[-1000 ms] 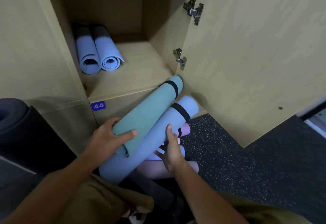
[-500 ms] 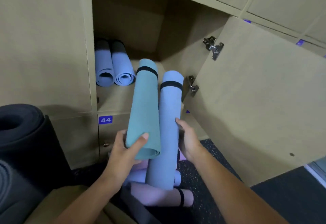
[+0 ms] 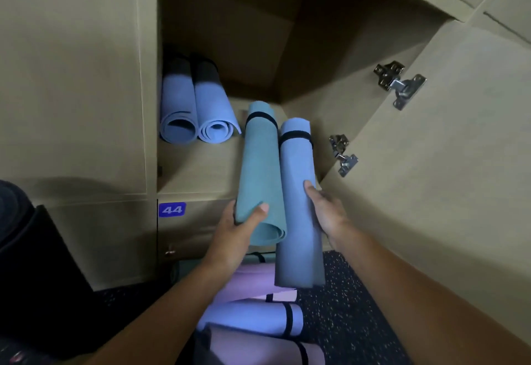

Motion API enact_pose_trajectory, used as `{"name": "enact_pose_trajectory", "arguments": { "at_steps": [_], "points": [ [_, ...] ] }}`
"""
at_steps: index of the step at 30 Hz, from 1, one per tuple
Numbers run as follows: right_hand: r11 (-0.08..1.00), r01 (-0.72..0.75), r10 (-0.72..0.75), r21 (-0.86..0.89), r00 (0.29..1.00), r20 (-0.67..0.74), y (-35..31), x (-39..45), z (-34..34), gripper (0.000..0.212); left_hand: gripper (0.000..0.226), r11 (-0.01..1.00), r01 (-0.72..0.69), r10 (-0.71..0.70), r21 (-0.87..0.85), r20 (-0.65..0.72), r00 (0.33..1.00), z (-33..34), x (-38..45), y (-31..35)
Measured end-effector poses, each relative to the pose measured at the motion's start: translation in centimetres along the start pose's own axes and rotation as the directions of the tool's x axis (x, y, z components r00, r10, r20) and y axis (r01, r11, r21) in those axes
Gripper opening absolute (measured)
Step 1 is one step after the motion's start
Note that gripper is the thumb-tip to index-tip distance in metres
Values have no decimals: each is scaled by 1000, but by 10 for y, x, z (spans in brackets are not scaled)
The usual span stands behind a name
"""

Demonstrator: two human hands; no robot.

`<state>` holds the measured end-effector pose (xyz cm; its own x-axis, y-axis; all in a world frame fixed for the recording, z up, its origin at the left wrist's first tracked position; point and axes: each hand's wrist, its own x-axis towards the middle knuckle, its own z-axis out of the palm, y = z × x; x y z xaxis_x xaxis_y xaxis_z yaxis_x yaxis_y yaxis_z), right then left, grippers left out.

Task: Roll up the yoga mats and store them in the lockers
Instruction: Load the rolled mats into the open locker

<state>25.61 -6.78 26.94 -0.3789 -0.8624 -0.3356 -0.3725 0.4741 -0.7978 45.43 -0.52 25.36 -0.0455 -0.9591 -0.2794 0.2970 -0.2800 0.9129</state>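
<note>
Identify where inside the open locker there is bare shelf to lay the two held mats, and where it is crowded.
Bare shelf lies between the two stored blue mats at the left wall and the hinged door. The floor below is crowded with purple mats. The left hand grips the teal mat; the right hand the blue-grey mat.

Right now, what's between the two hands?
In the head view, the left hand and right hand clasp two rolled mats between them: teal mat and blue mat.

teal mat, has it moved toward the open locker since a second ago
Yes. The teal mat has swung up from below the locker shelf; its strapped end now reaches in over it, beside the two stored blue mats.
</note>
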Motion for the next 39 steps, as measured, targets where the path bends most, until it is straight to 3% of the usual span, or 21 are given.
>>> {"name": "enact_pose_trajectory", "arguments": {
  "at_steps": [3, 6, 9, 11, 14, 20, 22, 24, 28, 32, 33, 36, 39],
  "points": [
    [998, -51, 52, 35, 997, -48, -18, 16, 3, 74, 23, 976, 180, -180, -119, 15, 984, 7, 6, 9],
    [993, -84, 82, 86, 996, 21, -32, 29, -3, 99, 40, 885, 418, -411, -206, 77, 908, 11, 13, 1],
    [987, -70, 45, 144, 984, 170, -31, 26, -17, 79, 65, 748, 594, -552, -296, 218, 805, 18, 11, -10],
    [998, -56, 43, 40, 963, 267, -26, 18, -26, 64, 79, 692, 627, -559, -359, 283, 779, 26, 11, -13],
    [991, -68, 101, -119, 948, 302, -19, -4, -37, 54, 79, 646, 609, -531, -460, 302, 792, 39, 9, -15],
    [956, -138, 209, -259, 939, 273, 4, -56, -54, 66, 56, 621, 573, -536, -535, 243, 808, 52, 0, -9],
    [970, -140, 196, -199, 934, 298, 22, -74, -55, 63, 50, 640, 557, -536, -529, 212, 817, 55, -2, -9],
    [994, -111, 104, 11, 960, 261, 40, -86, -49, 58, 47, 655, 528, -520, -541, 184, 834, 59, -4, -8],
    [982, 5, -2, 190, 1000, -18, 56, -86, -28, 58, 45, 702, 468, -475, -537, 138, 869, 66, -6, -9],
    [955, 68, -22, 288, 987, -161, 44, -63, -15, 91, 40, 771, 433, -459, -467, 63, 886, 65, -2, -11],
    [952, 97, -47, 289, 983, -177, 40, -57, -12, 88, 39, 783, 418, -451, -460, 43, 892, 63, 1, -12],
    [962, 158, -126, 222, 980, -151, 26, -45, -7, 58, 46, 811, 373, -420, -450, -5, 908, 62, 8, -10],
    [965, 213, -211, 153, 977, -28, 21, -34, -4, 75, 51, 836, 333, -385, -436, -33, 922, 64, 15, -8]
  ]
}}
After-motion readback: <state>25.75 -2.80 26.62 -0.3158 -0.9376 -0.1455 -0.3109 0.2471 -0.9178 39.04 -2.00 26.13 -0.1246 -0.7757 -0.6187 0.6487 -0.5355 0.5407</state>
